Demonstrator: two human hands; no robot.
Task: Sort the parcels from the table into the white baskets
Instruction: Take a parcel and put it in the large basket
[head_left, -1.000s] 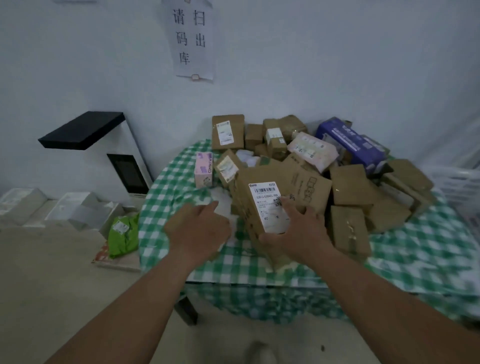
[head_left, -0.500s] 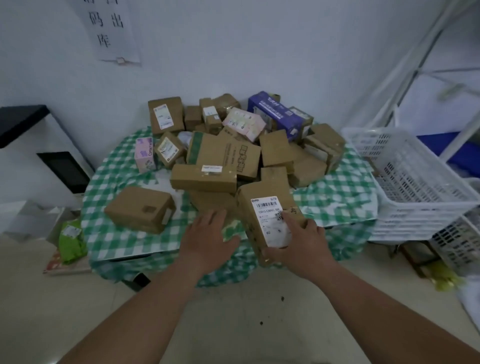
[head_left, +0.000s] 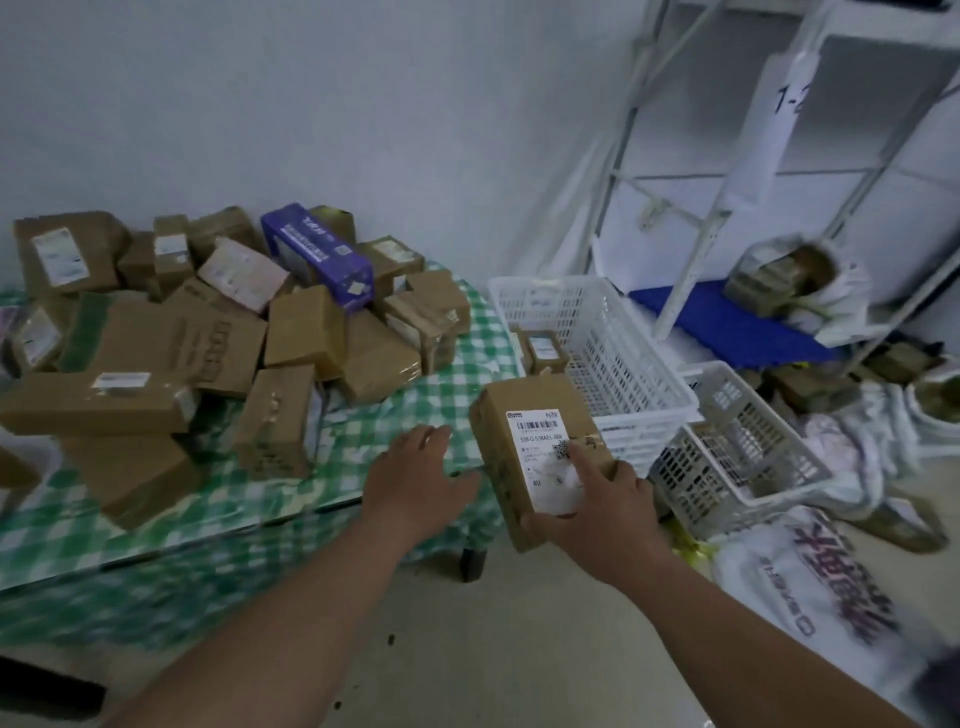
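**Right hand holds a labelled parcel beside the baskets**

The right hand (head_left: 608, 499) has its grip clamped on a brown parcel (head_left: 540, 457): the fingers are curled round its near right side and the forefinger lies straight on the white shipping label (head_left: 545, 462). The parcel is tilted, its label side up, and it is held in the air past the right edge of the surface (head_left: 431, 384), just in front of the upper white basket (head_left: 623, 364). The left hand (head_left: 415, 483) is beside it, its fingers relaxed and apart, and it holds nothing; whether it touches the cloth, I cannot tell.

In the upper white basket lies one small brown parcel (head_left: 543, 348) with a label. A second white basket (head_left: 743, 452) stands lower, to the right, on the floor. On the green checked cloth of the surface many brown parcels are heaped (head_left: 306, 332), with a purple box (head_left: 317, 254) leaning among them near the wall. To the right stands a white metal rack (head_left: 691, 249), and a white printed bag (head_left: 810, 582) lies on the floor near the baskets.
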